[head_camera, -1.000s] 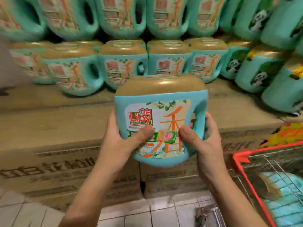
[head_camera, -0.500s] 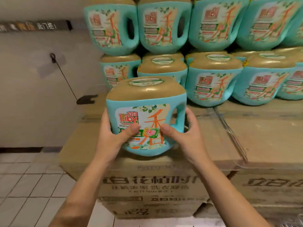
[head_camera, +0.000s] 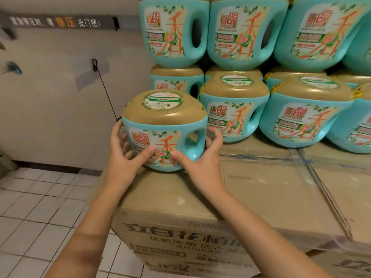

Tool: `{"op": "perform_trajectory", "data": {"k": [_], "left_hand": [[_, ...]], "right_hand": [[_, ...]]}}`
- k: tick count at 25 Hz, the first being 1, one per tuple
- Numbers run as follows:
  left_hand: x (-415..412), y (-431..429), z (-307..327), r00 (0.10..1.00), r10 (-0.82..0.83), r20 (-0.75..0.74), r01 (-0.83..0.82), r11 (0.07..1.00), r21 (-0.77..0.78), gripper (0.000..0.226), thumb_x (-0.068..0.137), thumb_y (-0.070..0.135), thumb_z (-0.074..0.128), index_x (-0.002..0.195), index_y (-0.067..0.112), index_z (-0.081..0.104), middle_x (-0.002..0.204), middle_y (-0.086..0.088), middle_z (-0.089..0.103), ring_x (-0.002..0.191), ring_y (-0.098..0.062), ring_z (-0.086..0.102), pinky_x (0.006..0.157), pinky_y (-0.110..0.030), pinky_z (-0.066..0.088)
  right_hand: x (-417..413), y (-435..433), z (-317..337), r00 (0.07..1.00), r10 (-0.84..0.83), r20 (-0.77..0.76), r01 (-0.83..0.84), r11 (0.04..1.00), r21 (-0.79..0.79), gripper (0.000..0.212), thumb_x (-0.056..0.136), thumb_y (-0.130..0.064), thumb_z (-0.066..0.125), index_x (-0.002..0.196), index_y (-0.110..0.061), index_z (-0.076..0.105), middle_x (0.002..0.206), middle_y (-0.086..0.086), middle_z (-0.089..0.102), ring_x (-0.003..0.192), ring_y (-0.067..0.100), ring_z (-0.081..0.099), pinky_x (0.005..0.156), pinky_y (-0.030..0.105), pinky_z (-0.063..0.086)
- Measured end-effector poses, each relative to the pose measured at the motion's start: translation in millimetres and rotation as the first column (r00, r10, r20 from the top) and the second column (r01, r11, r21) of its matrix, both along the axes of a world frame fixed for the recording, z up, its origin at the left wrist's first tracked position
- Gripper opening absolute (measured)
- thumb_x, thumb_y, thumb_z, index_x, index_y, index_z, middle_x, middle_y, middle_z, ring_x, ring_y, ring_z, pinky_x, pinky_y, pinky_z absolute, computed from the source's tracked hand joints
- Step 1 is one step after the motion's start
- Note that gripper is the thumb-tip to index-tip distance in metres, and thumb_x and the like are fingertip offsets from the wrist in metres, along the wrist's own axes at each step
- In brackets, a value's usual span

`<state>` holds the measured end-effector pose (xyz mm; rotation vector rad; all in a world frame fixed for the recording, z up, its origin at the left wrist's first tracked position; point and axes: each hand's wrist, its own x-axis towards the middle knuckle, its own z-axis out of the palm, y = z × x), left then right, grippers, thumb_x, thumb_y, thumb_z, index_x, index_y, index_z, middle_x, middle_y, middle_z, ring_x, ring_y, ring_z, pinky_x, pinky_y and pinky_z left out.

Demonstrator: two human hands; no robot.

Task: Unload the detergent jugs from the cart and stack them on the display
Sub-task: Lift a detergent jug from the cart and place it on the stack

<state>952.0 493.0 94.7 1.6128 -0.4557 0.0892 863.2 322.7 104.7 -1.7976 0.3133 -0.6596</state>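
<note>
Blue-green plastic with a gold lid: that is the detergent jug (head_camera: pixel 160 135) I hold between my two hands. It sits on top of a brown cardboard box (head_camera: pixel 261 189), close to the box's left edge and back from its front edge. Its bottom looks to be touching the box top.

My left hand (head_camera: pixel 124 157) hugs the left side of the jug. The thumb lies flat on the front label and the fingers curl round the side toward the back. My right hand (head_camera: pixel 200 163) hugs the right side. Its thumb presses the front next to my other thumb, and its fingers curl behind the handle. The two thumbs almost meet in the middle of the label.

The jug stands straight up with the lid on top. The label faces me and the handle hole is on the right. It is short and fat, wider than it is tall, and its wide way runs along the front edge of the box. The label has a red "Liby" word, big orange writing, green leaves and a pink heart. A round white and green sticker sits on the lid.

Just to the right stands a row of the same jugs (head_camera: pixel 234 109) on the box, and more jugs (head_camera: pixel 174 33) are stacked on top of them. To the left there is a pale wall (head_camera: pixel 50 117) with a thin black cord (head_camera: pixel 104 87), and a white tile floor (head_camera: pixel 30 207) below.
</note>
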Motion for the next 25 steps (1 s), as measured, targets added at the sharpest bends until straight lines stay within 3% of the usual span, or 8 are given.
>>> {"op": "perform_trajectory", "data": {"k": [2,6,9,12,13,16,19,25], "left_hand": [[11,-5,1,1.0,-0.006,-0.007,0.006,0.998,0.057,0.128,0.048,0.047,0.091,0.15,0.037,0.014,0.148,0.009,0.038,0.128,0.001,0.048,0.101,-0.025,0.047],[32,-19,3,0.997,0.073,-0.009,-0.073,0.996,0.057,0.133,0.038,0.052,0.09,0.147,0.04,0.016,0.141,0.013,0.042,0.131,-0.006,0.046,0.109,-0.041,0.042],[49,-24,6,0.995,0.095,-0.025,-0.093,0.992,0.08,0.132,0.036,0.057,0.089,0.147,0.043,0.018,0.137,0.019,0.045,0.129,-0.007,0.046,0.108,-0.043,0.042],[63,-28,10,0.996,0.085,-0.04,-0.08,0.99,0.115,0.129,0.035,0.064,0.087,0.144,0.05,0.02,0.118,0.044,0.045,0.117,0.009,0.048,0.102,-0.037,0.045],[65,-31,11,0.995,0.092,-0.046,-0.086,0.989,0.119,0.128,0.035,0.064,0.087,0.143,0.05,0.02,0.118,0.043,0.046,0.116,0.009,0.048,0.102,-0.038,0.046],[70,-44,14,0.99,0.131,-0.051,-0.124,0.984,0.127,0.128,0.037,0.061,0.086,0.146,0.045,0.02,0.137,0.017,0.046,0.13,-0.011,0.045,0.105,-0.052,0.044],[76,-51,17,0.985,0.171,-0.026,-0.165,0.974,0.153,0.127,0.037,0.063,0.084,0.147,0.044,0.022,0.147,0.001,0.039,0.136,-0.02,0.04,0.109,-0.053,0.039],[86,-53,16,0.984,0.176,-0.005,-0.171,0.965,0.197,0.127,0.04,0.063,0.085,0.148,0.041,0.022,0.149,0.0,0.039,0.137,-0.021,0.04,0.108,-0.053,0.04]], "right_hand": [[14,-3,3,0.999,-0.039,-0.014,0.038,0.995,-0.091,0.095,0.063,-0.042,0.086,0.133,-0.018,0.028,0.134,0.002,0.047,0.126,0.02,0.044,0.103,0.036,0.041],[33,-11,7,0.991,-0.127,-0.028,0.112,0.944,-0.311,0.088,0.071,-0.047,0.079,0.139,-0.009,0.038,0.136,0.007,0.043,0.128,0.023,0.034,0.109,0.035,0.028],[31,-35,9,0.97,-0.235,0.06,0.243,0.929,-0.278,0.075,0.078,-0.034,0.077,0.137,-0.009,0.039,0.131,0.007,0.043,0.125,0.022,0.038,0.108,0.04,0.034],[23,-71,10,0.884,-0.436,0.169,0.463,0.868,-0.181,0.082,0.073,-0.025,0.082,0.137,-0.004,0.037,0.128,0.011,0.042,0.12,0.025,0.041,0.106,0.041,0.036],[22,-81,10,0.872,-0.464,0.157,0.487,0.855,-0.177,0.084,0.071,-0.024,0.083,0.137,-0.003,0.036,0.13,0.013,0.042,0.123,0.027,0.041,0.107,0.04,0.035],[26,-101,7,0.896,-0.434,0.095,0.443,0.888,-0.121,0.083,0.072,-0.024,0.083,0.138,-0.009,0.034,0.135,0.009,0.046,0.125,0.025,0.046,0.105,0.041,0.04],[28,-108,2,0.897,-0.434,0.081,0.44,0.893,-0.091,0.08,0.073,-0.027,0.082,0.136,-0.017,0.034,0.133,0.005,0.053,0.121,0.023,0.052,0.1,0.044,0.046],[33,-109,-6,0.878,-0.467,0.106,0.477,0.869,-0.13,0.079,0.074,-0.03,0.081,0.136,-0.015,0.036,0.132,0.005,0.052,0.12,0.023,0.051,0.099,0.043,0.046]]}}
